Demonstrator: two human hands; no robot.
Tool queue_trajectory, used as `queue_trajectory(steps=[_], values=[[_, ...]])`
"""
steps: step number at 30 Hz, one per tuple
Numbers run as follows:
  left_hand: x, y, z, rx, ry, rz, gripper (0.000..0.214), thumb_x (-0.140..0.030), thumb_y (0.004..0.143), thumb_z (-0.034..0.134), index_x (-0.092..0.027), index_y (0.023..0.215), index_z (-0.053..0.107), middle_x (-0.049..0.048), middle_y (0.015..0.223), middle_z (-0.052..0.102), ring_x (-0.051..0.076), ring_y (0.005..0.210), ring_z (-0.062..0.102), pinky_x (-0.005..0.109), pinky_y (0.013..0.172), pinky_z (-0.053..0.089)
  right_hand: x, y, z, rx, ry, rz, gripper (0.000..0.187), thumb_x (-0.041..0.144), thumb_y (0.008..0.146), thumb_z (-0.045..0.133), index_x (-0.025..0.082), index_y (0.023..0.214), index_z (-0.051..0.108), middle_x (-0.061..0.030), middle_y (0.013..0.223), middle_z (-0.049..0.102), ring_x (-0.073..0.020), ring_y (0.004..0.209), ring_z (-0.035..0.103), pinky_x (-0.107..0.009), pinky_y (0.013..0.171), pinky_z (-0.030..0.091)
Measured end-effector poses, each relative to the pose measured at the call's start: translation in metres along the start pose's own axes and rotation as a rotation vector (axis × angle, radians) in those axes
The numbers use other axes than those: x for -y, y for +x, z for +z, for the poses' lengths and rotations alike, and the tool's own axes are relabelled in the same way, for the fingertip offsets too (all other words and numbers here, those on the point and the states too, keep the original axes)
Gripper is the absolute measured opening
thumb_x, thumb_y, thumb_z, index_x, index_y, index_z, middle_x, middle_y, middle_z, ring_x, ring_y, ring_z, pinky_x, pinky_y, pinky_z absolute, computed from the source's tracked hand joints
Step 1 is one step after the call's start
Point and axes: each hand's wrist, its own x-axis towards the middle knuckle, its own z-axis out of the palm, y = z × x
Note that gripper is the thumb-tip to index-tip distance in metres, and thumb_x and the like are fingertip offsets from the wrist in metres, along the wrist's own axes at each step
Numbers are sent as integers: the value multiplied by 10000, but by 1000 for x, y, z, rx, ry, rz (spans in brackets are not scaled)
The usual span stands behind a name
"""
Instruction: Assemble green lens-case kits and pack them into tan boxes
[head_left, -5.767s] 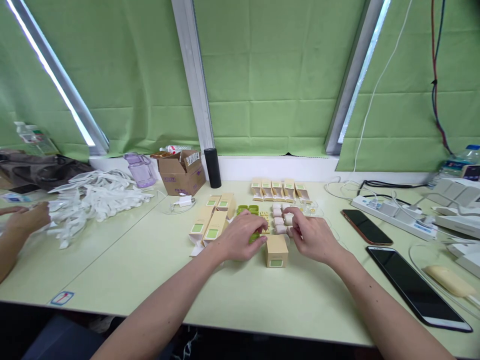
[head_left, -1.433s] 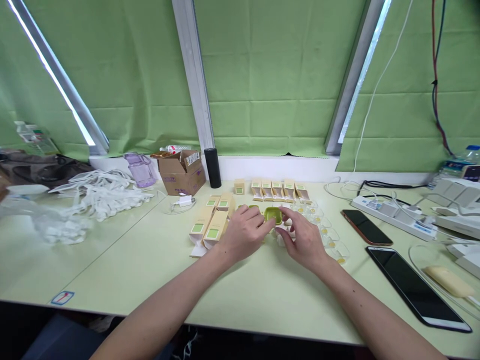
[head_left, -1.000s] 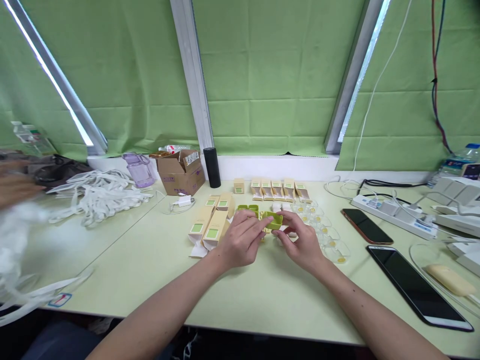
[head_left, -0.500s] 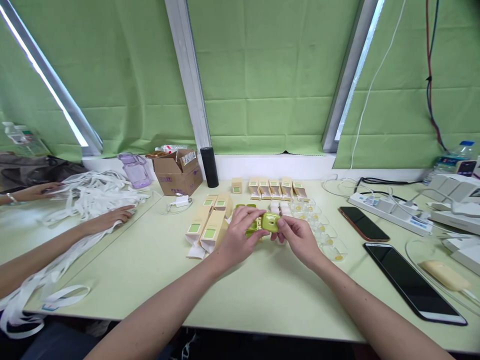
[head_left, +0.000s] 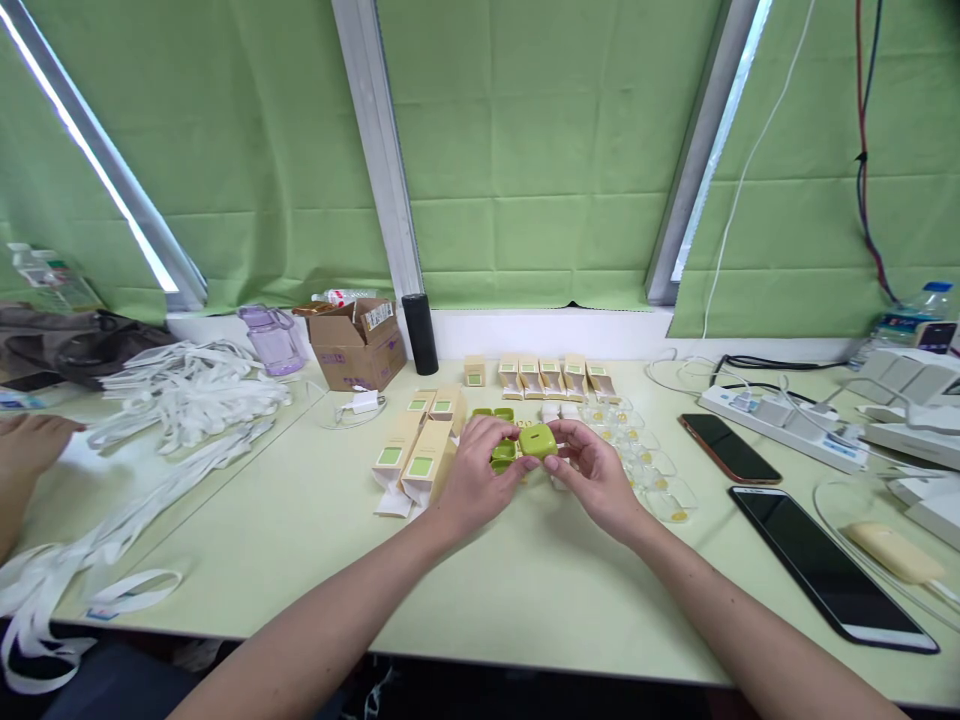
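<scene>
Both my hands hold one small green case point(head_left: 538, 440) just above the table, near its middle. My left hand point(head_left: 480, 472) pinches its left side and my right hand point(head_left: 596, 477) pinches its right side. More green cases point(head_left: 501, 455) lie under my left fingers. Small white pieces point(head_left: 559, 410) and clear plastic trays with yellow dots point(head_left: 651, 466) sit right behind and beside my right hand. A row of small tan boxes with green labels point(head_left: 551, 374) stands behind them. Flat tan boxes point(head_left: 420, 446) lie to the left of my left hand.
Two phones point(head_left: 832, 570) lie face up on the right, by a power strip point(head_left: 780, 428) with cables. A brown carton point(head_left: 358, 345), a black cylinder point(head_left: 420, 333) and a purple jug point(head_left: 271, 340) stand at the back left. White straps point(head_left: 180, 395) are heaped far left, near another person's hand point(head_left: 26, 445).
A finished tan box left the front of the table. I picked up a green case with both hands and raised it slightly. The other person's hands and the straps shifted at the left.
</scene>
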Motion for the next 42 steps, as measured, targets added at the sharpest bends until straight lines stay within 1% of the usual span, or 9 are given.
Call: queue_trajectory(steps=[4,7,11,18,21,24,30,36,42], values=[[-3,0,-5,62,-36,39,406,-499,1040,623,-203,1318,638,152,1282,682,313,1234,601,488,1065,490,2,2,-4,22,163,91,454,558,873,829,248,1176,693,-84,1084,760,-222,915,719,-356,808,601],[-1,-1,-6,133,-85,70,556,-387,1026,657,-258,1542,495,158,1492,568,343,1411,498,536,1179,425,4,3,-6,31,161,116,449,586,858,836,243,1124,720,-77,1033,766,-221,891,707,-336,762,578],[4,-2,-4,251,-192,76,590,-254,1057,569,-328,1623,416,127,1517,563,324,1422,465,552,1201,412,1,4,-5,38,95,126,468,617,860,819,232,1114,739,-78,1042,771,-210,867,682,-320,730,539],[5,-1,-1,308,-363,-68,544,-228,1029,616,-342,1556,542,103,1493,597,306,1417,480,526,1228,375,-6,4,-4,60,-39,101,460,652,946,687,221,1098,744,-52,917,739,-207,788,646,-329,703,501],[8,2,1,256,-599,-217,477,-357,997,713,-308,1467,644,120,1467,612,306,1375,544,489,1188,415,-4,2,-6,37,-190,27,363,549,1037,572,225,1077,732,-54,908,738,-214,783,637,-343,708,491],[13,6,2,220,-878,-410,563,-473,916,817,-297,1431,673,115,1345,684,272,1217,643,443,1061,498,-1,-1,-6,-7,-480,-148,188,353,1037,578,223,1049,712,-75,979,749,-247,902,643,-378,791,494],[13,11,1,152,-1192,-567,561,-465,846,889,-258,1338,716,83,1125,734,211,1023,682,357,910,532,-3,-6,-1,215,-922,-410,192,125,997,586,210,944,749,-86,993,776,-287,1036,594,-428,876,438],[17,13,1,57,-1282,-607,496,-338,811,922,-231,1262,747,77,1152,734,159,892,639,303,843,516,-4,-9,1,400,-1048,-370,201,145,1009,636,238,966,809,-75,1183,793,-301,1198,564,-446,957,409],[18,11,0,54,-1299,-632,554,-259,755,956,-209,1264,743,74,1180,752,156,940,678,304,894,534,-3,-10,3,476,-1155,-373,182,224,1046,631,244,1045,812,-79,1252,778,-309,1240,543,-462,998,371]])
